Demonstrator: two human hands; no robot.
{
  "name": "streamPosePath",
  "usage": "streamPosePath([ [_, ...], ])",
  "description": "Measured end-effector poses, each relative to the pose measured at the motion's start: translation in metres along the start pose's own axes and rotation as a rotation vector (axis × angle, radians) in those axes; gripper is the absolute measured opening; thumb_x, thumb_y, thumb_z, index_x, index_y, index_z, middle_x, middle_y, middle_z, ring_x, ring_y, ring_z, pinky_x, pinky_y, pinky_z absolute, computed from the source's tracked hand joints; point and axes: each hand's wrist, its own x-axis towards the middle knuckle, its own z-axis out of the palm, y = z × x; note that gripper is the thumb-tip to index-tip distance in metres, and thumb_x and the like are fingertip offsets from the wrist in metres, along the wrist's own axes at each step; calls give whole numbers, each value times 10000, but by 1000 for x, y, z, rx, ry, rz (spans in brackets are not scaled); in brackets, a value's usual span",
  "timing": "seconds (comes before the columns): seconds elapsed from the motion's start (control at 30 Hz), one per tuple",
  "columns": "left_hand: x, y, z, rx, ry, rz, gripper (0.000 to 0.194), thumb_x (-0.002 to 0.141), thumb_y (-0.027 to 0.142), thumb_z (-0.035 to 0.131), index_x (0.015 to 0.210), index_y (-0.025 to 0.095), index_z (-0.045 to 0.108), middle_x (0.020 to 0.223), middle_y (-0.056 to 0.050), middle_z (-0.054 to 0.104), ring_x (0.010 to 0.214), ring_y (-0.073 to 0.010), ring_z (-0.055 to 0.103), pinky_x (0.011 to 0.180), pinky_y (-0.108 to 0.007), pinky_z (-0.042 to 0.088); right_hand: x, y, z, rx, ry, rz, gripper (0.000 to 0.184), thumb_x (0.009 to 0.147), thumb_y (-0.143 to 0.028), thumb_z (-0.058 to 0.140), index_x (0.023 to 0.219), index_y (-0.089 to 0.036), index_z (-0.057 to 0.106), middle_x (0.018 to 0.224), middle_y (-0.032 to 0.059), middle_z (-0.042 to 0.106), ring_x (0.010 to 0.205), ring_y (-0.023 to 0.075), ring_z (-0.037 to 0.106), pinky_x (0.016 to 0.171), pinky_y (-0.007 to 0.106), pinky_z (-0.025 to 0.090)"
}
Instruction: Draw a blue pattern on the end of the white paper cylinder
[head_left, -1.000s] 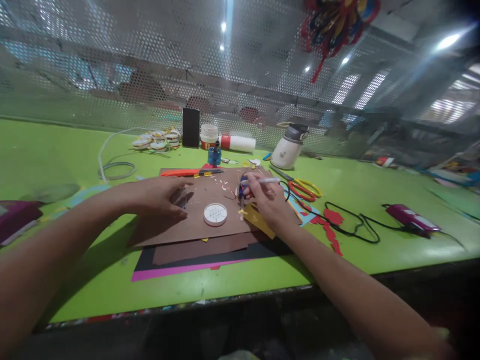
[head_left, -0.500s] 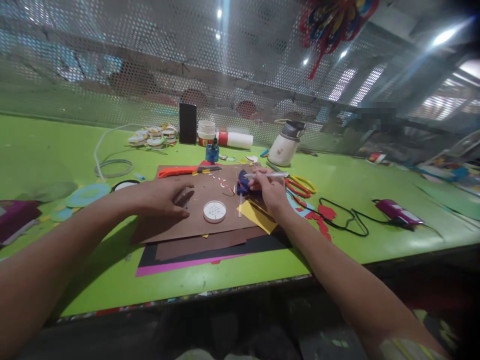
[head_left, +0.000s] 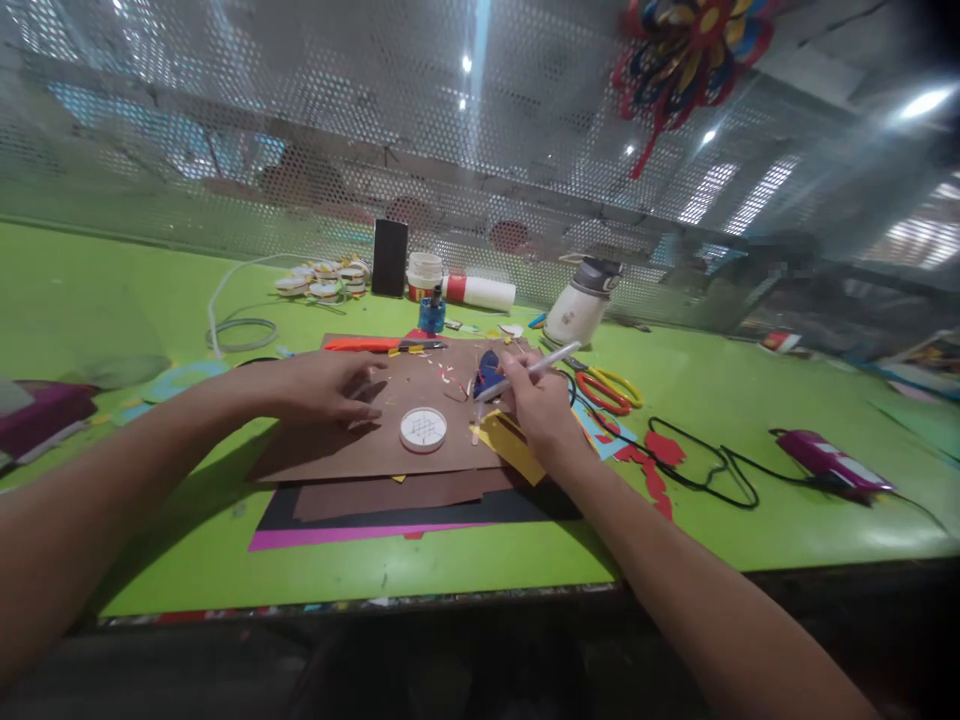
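Note:
My right hand (head_left: 540,405) is closed around a whitish pen (head_left: 558,357), which slants down to the left. Just left of those fingers lies a dark blue piece (head_left: 487,374). My left hand (head_left: 334,385), fingers apart and holding nothing, hovers at the left side of a brown sheet (head_left: 397,395). Between the hands sits a round white disc (head_left: 424,430) with thin dark lines drawn on its face. A yellow paper piece (head_left: 514,447) rests below my right hand. Across the sheet's far edge lies an orange-handled cutter (head_left: 367,345).
Behind the sheet stand a blue bottle (head_left: 431,315), a black upright slab (head_left: 390,258), a jar (head_left: 425,275) and a white flask (head_left: 581,302). To the right are scissors (head_left: 609,390), red paper scraps (head_left: 664,448) and a purple device (head_left: 832,463) on a black cord.
The pen has swung to a steeper slant, its lower end now nearer the sheet beside the blue piece. My left hand stays spread. The camera view has shifted slightly.

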Motion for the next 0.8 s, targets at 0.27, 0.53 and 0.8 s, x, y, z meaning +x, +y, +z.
streamPosePath([
  [0.27, 4, -11, -2, -87, 11, -79, 1099, 887, 910, 809, 1784, 277, 759, 1336, -186, 986, 1196, -475, 948, 964, -495, 685, -18, -11, 7, 41, -60, 39, 663, 881, -871, 989, 815, -299, 659, 597, -85, 508, 579, 165, 548, 528, 278, 428],
  [0.53, 2, -19, -2, -54, 176, -165, 701, 1037, 757, 623, 1446, 287, 946, 1330, -167, 982, 1197, -502, 909, 1095, -565, 693, -39, -31, 11, 56, -133, 109, 540, 942, -785, 906, 899, -299, 675, 557, -109, 525, 524, 139, 451, 513, 263, 380],
  [0.8, -1, -22, -1, -49, 265, -271, 700, 931, 519, 649, 1486, 278, 1001, 1070, -126, 997, 964, -468, 899, 943, -527, 709, -51, -35, 11, 79, -217, 186, 434, 929, -714, 875, 913, -325, 681, 544, -90, 540, 519, 166, 476, 494, 285, 388],
])
